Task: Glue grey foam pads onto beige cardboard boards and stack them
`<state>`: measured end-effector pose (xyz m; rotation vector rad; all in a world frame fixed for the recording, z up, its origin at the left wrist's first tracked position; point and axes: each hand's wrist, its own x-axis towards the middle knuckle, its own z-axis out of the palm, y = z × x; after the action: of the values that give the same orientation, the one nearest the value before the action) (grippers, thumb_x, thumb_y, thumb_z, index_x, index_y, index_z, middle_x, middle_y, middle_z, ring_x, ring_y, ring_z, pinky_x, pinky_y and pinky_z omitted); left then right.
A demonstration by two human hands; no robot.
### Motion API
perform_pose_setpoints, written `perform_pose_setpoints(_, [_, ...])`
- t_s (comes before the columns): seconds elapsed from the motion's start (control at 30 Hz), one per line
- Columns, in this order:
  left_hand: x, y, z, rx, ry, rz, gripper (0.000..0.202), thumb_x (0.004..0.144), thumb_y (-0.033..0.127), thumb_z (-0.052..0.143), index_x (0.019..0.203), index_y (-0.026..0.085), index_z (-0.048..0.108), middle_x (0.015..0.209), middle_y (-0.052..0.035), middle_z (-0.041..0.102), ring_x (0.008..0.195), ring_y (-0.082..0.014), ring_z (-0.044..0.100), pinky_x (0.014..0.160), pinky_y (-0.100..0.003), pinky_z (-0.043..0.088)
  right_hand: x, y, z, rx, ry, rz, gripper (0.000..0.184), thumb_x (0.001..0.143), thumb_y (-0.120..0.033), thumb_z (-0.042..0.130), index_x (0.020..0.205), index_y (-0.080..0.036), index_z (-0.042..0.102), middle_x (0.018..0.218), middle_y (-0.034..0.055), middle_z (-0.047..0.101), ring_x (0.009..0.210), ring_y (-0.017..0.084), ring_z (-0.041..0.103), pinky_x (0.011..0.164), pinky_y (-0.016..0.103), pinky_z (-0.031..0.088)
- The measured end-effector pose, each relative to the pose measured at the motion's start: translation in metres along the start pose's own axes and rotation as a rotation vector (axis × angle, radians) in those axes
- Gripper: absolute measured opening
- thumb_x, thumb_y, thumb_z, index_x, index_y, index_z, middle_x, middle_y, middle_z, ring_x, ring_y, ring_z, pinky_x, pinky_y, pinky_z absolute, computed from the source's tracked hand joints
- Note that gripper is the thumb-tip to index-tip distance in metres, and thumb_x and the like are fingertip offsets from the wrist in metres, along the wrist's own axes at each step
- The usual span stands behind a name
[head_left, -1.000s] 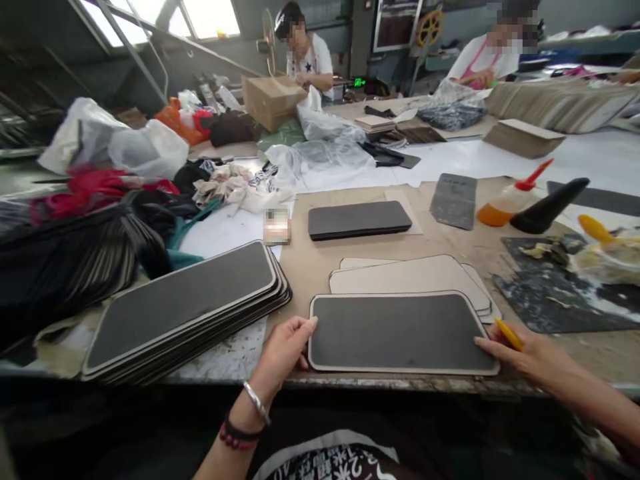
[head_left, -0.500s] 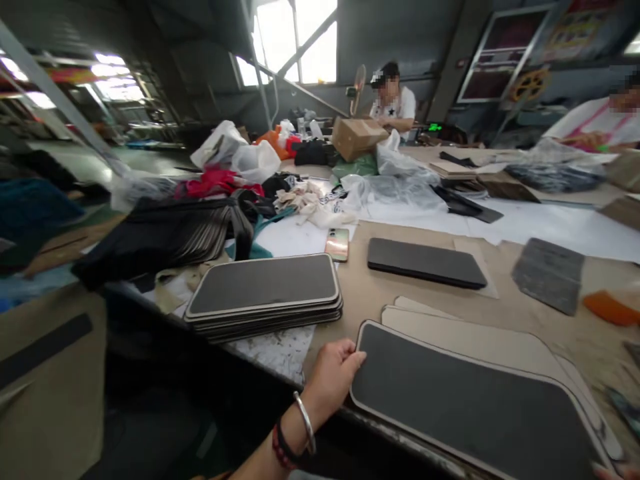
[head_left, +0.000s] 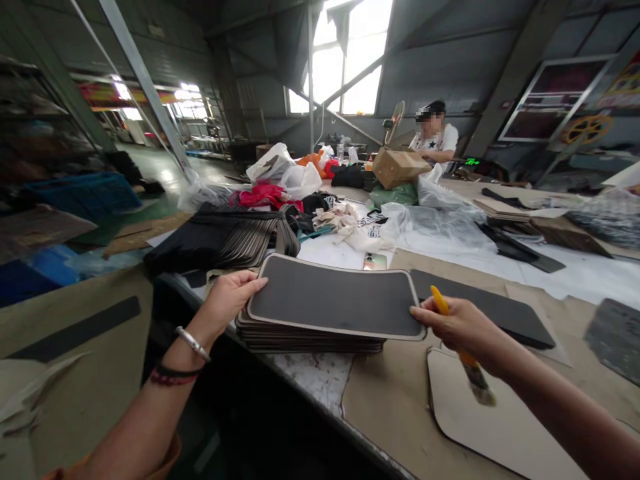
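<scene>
A dark grey panel with a pale beige border [head_left: 335,297] is held by both ends just over a stack of similar panels [head_left: 310,340]. My left hand [head_left: 234,297] pinches its left edge between thumb and fingers. At the right edge, my right hand [head_left: 453,323] grips the panel's corner and also holds a brush with a yellow handle [head_left: 440,300], bristles pointing down. Beneath my right forearm lies a beige panel [head_left: 480,407] with rounded corners. Behind my right hand rests a dark grey slab [head_left: 520,317].
Dark folded pieces [head_left: 220,240] are piled left of the stack. A phone [head_left: 375,261] lies behind it. Plastic bags [head_left: 425,223] and cloth scraps [head_left: 345,220] cover the table's far side. A co-worker [head_left: 435,137] sits beyond a cardboard box [head_left: 399,167].
The bordered panel has moved from the right front of the table to over the stack on the left. My right hand has come fully into view with the brush. The view has turned left.
</scene>
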<state>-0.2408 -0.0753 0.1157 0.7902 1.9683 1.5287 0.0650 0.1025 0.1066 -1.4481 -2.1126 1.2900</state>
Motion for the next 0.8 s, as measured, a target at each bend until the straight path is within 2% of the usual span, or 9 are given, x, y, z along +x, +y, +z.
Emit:
perform_pose_setpoints(0.07, [0.011, -0.007, -0.012, 0.011, 0.023, -0.021, 0.044, 0.044, 0.052, 0.074, 0.063, 0.014, 0.061, 0.048, 0.0036, 0.055, 0.041, -0.0081, 0.045, 0.041, -0.02, 0.032, 0.014, -0.02, 0.016, 0.075, -0.086, 0.015, 0.039, 0.062, -0.052, 0.063, 0.06, -0.02, 0.042, 0.04, -0.01, 0.03, 0.037, 0.004, 0.024, 0.038, 0.02, 0.019])
perform_pose_setpoints(0.17, [0.023, -0.02, -0.022, 0.024, 0.029, -0.05, 0.045, 0.044, 0.051, 0.074, 0.066, 0.014, 0.063, 0.05, 0.0021, 0.058, 0.042, -0.009, 0.047, 0.042, -0.021, 0.034, 0.025, -0.031, 0.028, 0.124, -0.145, 0.063, 0.038, 0.062, -0.049, 0.066, 0.059, -0.02, 0.041, 0.039, -0.011, 0.027, 0.037, 0.004, 0.021, 0.038, 0.019, 0.015])
perform_pose_setpoints(0.37, [0.032, -0.038, -0.028, 0.066, 0.04, -0.07, 0.046, 0.045, 0.053, 0.074, 0.065, 0.013, 0.064, 0.048, 0.0032, 0.055, 0.041, -0.007, 0.042, 0.041, -0.02, 0.03, 0.033, -0.028, 0.034, 0.124, -0.178, 0.118, 0.033, 0.068, -0.04, 0.066, 0.059, -0.019, 0.042, 0.038, -0.0111, 0.029, 0.036, 0.003, 0.021, 0.038, 0.019, 0.015])
perform_pose_setpoints(0.63, [0.031, -0.038, -0.021, 0.119, 0.085, -0.112, 0.042, 0.041, 0.05, 0.073, 0.061, 0.015, 0.062, 0.046, 0.0041, 0.055, 0.04, -0.0068, 0.04, 0.039, -0.02, 0.03, 0.034, -0.024, 0.038, 0.054, -0.166, 0.145, 0.028, 0.077, -0.028, 0.061, 0.058, -0.018, 0.042, 0.039, -0.011, 0.029, 0.034, 0.002, 0.023, 0.037, 0.018, 0.017])
perform_pose_setpoints(0.8, [0.033, -0.042, -0.022, 0.206, 0.128, -0.096, 0.038, 0.043, 0.045, 0.072, 0.064, 0.016, 0.064, 0.052, 0.0022, 0.061, 0.046, -0.0101, 0.049, 0.042, -0.021, 0.037, 0.036, -0.02, 0.039, 0.008, -0.191, 0.114, 0.031, 0.079, -0.025, 0.057, 0.055, -0.019, 0.039, 0.041, -0.01, 0.031, 0.034, 0.003, 0.026, 0.036, 0.019, 0.02])
